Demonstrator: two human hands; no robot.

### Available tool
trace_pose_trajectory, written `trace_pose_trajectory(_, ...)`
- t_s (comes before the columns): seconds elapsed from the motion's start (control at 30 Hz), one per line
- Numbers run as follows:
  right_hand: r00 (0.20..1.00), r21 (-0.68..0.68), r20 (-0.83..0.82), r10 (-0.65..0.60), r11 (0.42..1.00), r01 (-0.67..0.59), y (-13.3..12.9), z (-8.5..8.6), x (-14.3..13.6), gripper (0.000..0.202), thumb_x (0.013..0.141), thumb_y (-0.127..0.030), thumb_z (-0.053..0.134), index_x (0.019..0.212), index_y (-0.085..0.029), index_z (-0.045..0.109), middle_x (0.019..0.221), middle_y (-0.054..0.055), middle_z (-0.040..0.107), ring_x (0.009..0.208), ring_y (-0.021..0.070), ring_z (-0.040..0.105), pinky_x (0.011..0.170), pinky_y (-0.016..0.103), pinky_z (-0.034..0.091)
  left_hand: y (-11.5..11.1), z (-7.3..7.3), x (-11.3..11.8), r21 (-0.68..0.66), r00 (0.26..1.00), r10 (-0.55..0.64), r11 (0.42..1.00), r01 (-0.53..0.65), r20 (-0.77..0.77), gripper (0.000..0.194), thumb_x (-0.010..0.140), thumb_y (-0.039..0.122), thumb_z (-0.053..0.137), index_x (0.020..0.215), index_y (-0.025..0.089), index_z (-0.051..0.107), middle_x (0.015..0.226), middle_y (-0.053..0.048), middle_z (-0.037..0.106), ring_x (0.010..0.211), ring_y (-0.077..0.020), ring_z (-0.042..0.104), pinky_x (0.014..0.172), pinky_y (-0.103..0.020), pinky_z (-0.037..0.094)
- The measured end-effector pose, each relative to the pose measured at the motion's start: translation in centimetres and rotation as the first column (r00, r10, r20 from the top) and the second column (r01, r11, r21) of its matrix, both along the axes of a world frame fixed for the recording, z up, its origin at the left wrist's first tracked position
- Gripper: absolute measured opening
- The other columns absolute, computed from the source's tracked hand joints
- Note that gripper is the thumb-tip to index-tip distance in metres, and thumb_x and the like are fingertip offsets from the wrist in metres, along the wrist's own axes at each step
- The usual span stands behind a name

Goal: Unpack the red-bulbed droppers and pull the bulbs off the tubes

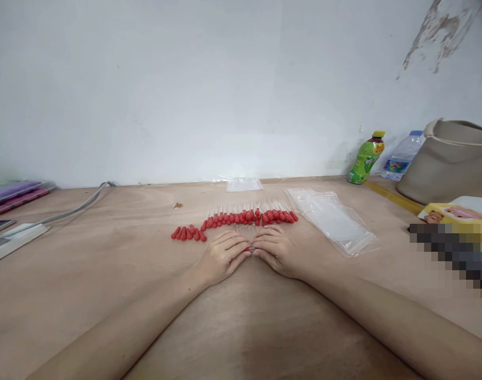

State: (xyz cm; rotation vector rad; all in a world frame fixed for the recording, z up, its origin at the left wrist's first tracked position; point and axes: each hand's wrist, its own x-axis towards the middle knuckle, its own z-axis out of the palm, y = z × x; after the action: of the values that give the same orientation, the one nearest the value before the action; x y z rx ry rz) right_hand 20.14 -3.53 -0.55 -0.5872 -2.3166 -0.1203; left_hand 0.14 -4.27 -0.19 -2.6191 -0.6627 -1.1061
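My left hand [224,257] and my right hand [277,252] meet fingertip to fingertip over the table. Between the left fingertips shows a bit of red, apparently a rubber bulb [247,249], mostly hidden by the fingers. The right fingers pinch a clear, thin piece against it, apparently a glass dropper tube. Just beyond the hands lie several bare glass tubes [245,230]. Behind these runs a row of glass droppers with red bulbs [248,216], their thin tips facing the wall. Several loose red bulbs [188,233] sit left of my left hand.
Clear plastic zip bags [333,221] lie to the right, and another bag [244,185] is by the wall. A green bottle [365,158], a water bottle [401,158], a grey-beige bag [449,161] and a yellow packet [458,216] stand at right. A cable [78,206] crosses the left side.
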Motion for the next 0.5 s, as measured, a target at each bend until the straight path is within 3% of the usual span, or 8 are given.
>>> trace_pose_trajectory(0.27, 0.990, -0.036, -0.056, 0.130, 0.991, -0.132, -0.13, -0.18, -0.20, 0.018, 0.087, -0.017, 0.042, 0.079, -0.016, 0.058, 0.079, 0.005, 0.064, 0.080, 0.0139, 0.057, 0.077, 0.029, 0.049, -0.52, 0.38, -0.16, -0.039, 0.992, 0.022, 0.999, -0.028, -0.124, 0.014, 0.085, 0.019, 0.048, 0.093, 0.016, 0.059, 0.096, -0.006, 0.066, 0.092, -0.0162, 0.060, 0.093, -0.038, 0.043)
trace_pose_trajectory(0.5, 0.986, -0.011, -0.060, 0.159, 0.987, -0.160, -0.49, -0.46, -0.09, 0.017, 0.087, -0.015, 0.041, 0.082, -0.016, 0.056, 0.080, 0.005, 0.063, 0.081, 0.0133, 0.058, 0.084, 0.031, 0.049, -0.68, 0.55, -0.22, -0.089, 0.987, 0.024, 0.995, -0.038, -0.156, 0.015, 0.086, 0.021, 0.046, 0.088, 0.016, 0.059, 0.092, -0.006, 0.066, 0.092, -0.0155, 0.060, 0.096, -0.038, 0.040)
